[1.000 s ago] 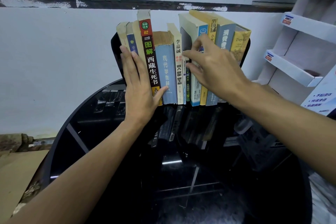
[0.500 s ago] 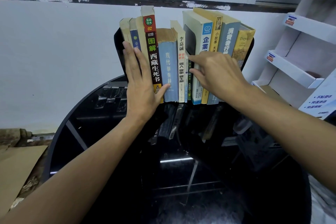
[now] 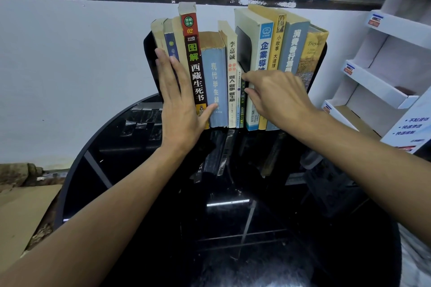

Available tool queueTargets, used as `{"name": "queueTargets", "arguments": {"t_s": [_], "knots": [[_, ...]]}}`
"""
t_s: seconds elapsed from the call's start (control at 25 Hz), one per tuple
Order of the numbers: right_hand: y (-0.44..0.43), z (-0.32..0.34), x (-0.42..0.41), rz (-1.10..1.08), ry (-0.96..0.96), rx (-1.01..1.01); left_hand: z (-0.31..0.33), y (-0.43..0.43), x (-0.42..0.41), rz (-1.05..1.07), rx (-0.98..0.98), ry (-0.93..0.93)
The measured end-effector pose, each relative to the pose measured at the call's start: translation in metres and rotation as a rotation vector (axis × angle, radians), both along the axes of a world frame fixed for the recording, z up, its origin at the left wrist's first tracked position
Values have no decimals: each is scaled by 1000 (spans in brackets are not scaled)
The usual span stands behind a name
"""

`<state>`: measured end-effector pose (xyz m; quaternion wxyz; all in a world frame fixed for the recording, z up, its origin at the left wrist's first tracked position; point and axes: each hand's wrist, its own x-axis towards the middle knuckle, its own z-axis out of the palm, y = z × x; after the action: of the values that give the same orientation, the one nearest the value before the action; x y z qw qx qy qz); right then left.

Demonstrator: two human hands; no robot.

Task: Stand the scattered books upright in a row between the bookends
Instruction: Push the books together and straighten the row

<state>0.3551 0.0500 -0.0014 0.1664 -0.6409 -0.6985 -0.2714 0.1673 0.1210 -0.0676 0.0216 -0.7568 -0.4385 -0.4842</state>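
At the back of the black glass table, against the white wall, the row of books is standing upright between the left bookend and the right bookend. Over the last second the right hand has been dropping from the book tops to mid-spine, and its fingertips are now pressing at the 2 thin books set back in the dark gap beside the blue-and-white book. That suggests the task is nearly done and only squaring-up is remaining. The left hand is still lying flat and open against the leftmost spines, thumb touching the pale blue book, gripping nothing. The right hand is curled, fingers pushing rather than clasping anything. To the right, the white cardboard display rack is showing tiers that look mostly bare; 1 dark item sits in a middle tier, too unclear to name.
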Motion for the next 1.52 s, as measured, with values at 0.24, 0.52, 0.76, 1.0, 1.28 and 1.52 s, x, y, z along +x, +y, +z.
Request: {"name": "queueTargets", "arguments": {"t_s": [0.24,0.52,0.76,1.0,1.28,1.52], "knots": [[0,-1,1,-1,-3,-12,-1,-1,0,-2,-4,-7],[-10,6,3,125,85,-49,-1,-7,-4,-11,-19,-6],[-16,36,9,249,127,-3,-4,-9,-3,32,-5,67],[-9,85,25,389,121,231,-5,-20,4,13,-8,113],[13,93,45,383,-34,-22,9,-19,36,-53,18,170],[23,81,51,382,21,17,6,-13,47,32,38,186]]}}
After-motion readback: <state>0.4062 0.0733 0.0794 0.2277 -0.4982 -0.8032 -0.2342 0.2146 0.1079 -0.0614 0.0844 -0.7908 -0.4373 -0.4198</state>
